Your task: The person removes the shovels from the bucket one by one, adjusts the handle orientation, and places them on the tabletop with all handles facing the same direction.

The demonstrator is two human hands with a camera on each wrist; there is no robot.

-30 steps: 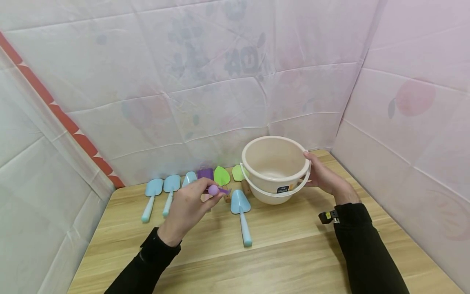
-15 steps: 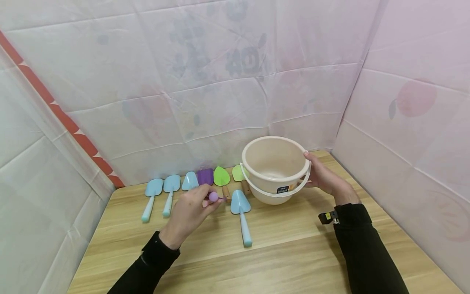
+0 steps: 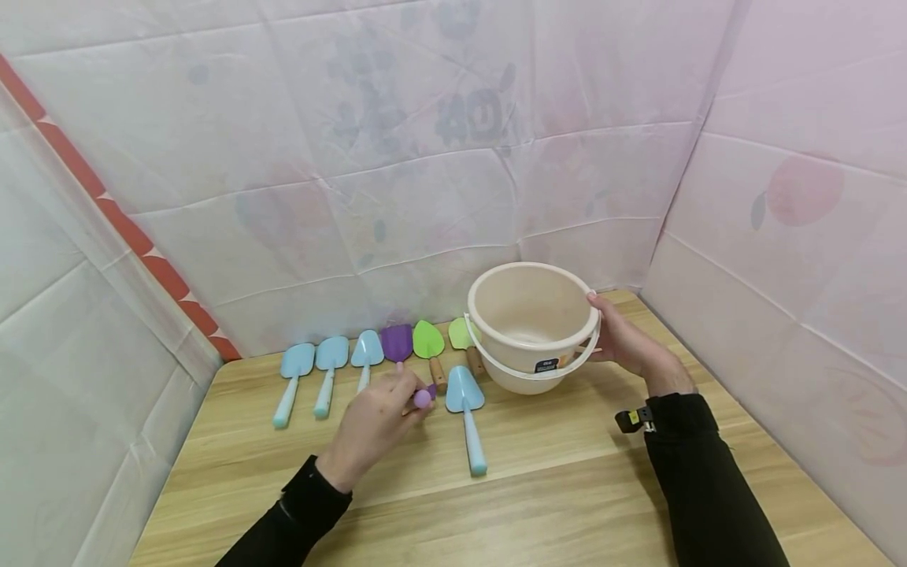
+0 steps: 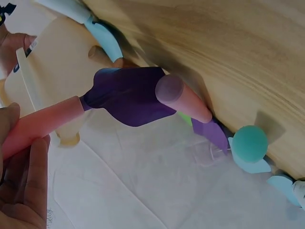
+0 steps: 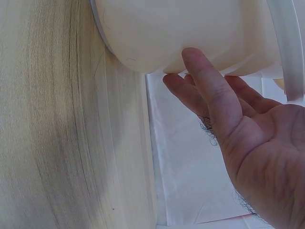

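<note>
My left hand (image 3: 375, 417) hovers just above the wooden table (image 3: 567, 488) and pinches the pink handle of a small purple shovel (image 4: 126, 95). Its rounded end (image 3: 423, 398) shows past my fingers (image 4: 26, 186). A second purple shovel (image 3: 397, 342) lies in the row just beyond, its pink handle (image 4: 183, 100) pointing toward me. My right hand (image 3: 627, 342) rests flat against the side of a cream bucket (image 3: 496, 277), thumb near the rim. In the right wrist view the straight fingers (image 5: 205, 90) touch the bucket wall (image 5: 181, 28).
Three light blue shovels (image 3: 331, 356) and two green ones (image 3: 428, 339) lie in a row by the back wall. Another blue shovel (image 3: 464, 394) lies alone, nearer me, left of the bucket. Cloth-covered walls close in the back and both sides.
My left hand has dropped lower and nearer with the purple shovel, uncovering the purple blade in the row. The right hand and the bucket have stayed put.
</note>
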